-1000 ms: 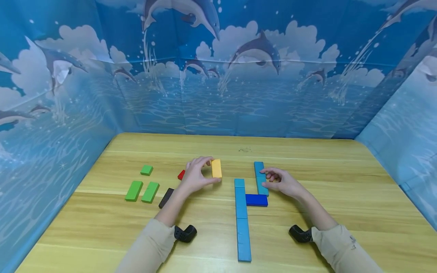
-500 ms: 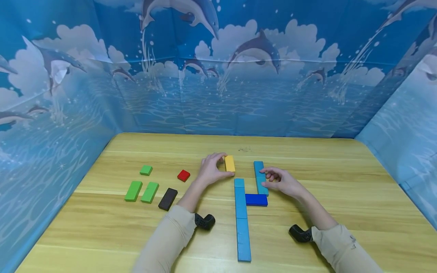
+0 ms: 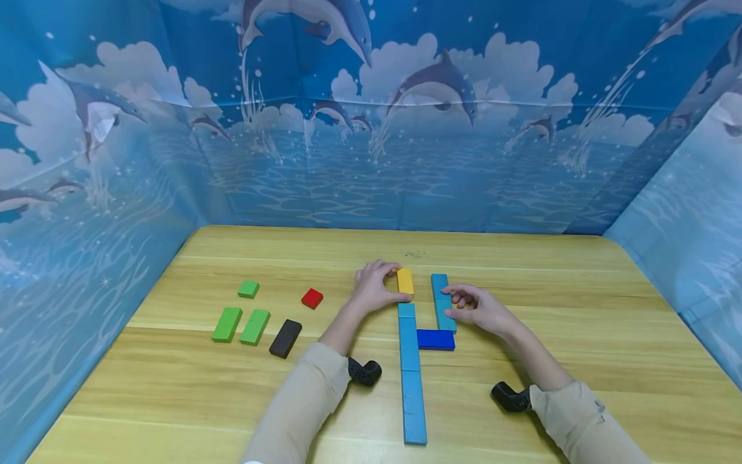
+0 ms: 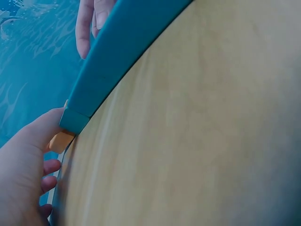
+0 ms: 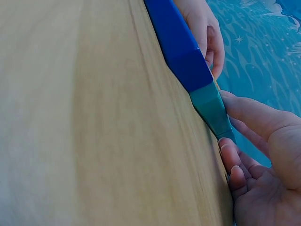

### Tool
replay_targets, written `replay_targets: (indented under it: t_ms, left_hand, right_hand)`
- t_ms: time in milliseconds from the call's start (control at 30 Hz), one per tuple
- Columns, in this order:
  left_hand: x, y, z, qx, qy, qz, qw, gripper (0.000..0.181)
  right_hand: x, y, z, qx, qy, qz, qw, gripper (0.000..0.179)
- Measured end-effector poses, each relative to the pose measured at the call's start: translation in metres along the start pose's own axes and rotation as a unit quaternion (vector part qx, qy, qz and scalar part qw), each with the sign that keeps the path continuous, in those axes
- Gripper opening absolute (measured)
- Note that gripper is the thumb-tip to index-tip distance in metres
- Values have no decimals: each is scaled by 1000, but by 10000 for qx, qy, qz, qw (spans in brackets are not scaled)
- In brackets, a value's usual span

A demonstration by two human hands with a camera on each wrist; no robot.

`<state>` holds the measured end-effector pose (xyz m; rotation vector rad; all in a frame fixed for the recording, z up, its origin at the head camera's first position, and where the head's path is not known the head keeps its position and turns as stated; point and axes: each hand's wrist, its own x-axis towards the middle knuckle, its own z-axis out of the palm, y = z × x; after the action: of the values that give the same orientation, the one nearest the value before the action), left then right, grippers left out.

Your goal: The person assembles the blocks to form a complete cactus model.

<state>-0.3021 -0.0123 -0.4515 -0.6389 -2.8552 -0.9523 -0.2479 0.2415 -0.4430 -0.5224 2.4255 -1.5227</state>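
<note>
My left hand [image 3: 373,287] pinches a yellow rectangular block [image 3: 405,281] between thumb and fingers, just beyond the far end of a long row of light blue blocks [image 3: 410,374]. In the left wrist view, the thumb sits by the row's end and mostly covers the yellow block [image 4: 62,141]. Farther right, my right hand [image 3: 478,309] rests its thumb and index fingertip at a shorter light blue row [image 3: 439,283], the other fingers loosely bent. A dark blue block [image 3: 436,340] lies crosswise between the two rows, near their facing sides.
On the left of the wooden table [image 3: 145,386] lie several loose blocks: a small green one [image 3: 248,289], two longer green ones, a red one [image 3: 312,298] and a dark brown one [image 3: 285,338]. Dolphin-print cloth [image 3: 371,174] walls the table's back and sides.
My left hand has carried the yellow block rightward to the far end of the long light blue row, uncovering the red and brown blocks. My right hand has stayed put.
</note>
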Motion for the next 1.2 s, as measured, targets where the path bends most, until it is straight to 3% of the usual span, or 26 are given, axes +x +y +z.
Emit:
replay_targets:
  t_ms: [200,533,733,1200]
  left_hand:
    - [1,0,0,-13,-164,-90,9998,67]
    - [0,-5,0,-487,-85,71,9988,43]
    - [-1,-11,2,-765,-82,223,9968,40]
    - [-2,-13,2,-722,-52,418,9965,40]
  right_hand:
    - [0,0,0,1,19,-25,10000,46]
    - [0,-1,0,-22,26,25,10000,47]
    - [0,-1,0,-94,48,2,9999,47]
    - [0,-2,1,-42,52,12,10000,47]
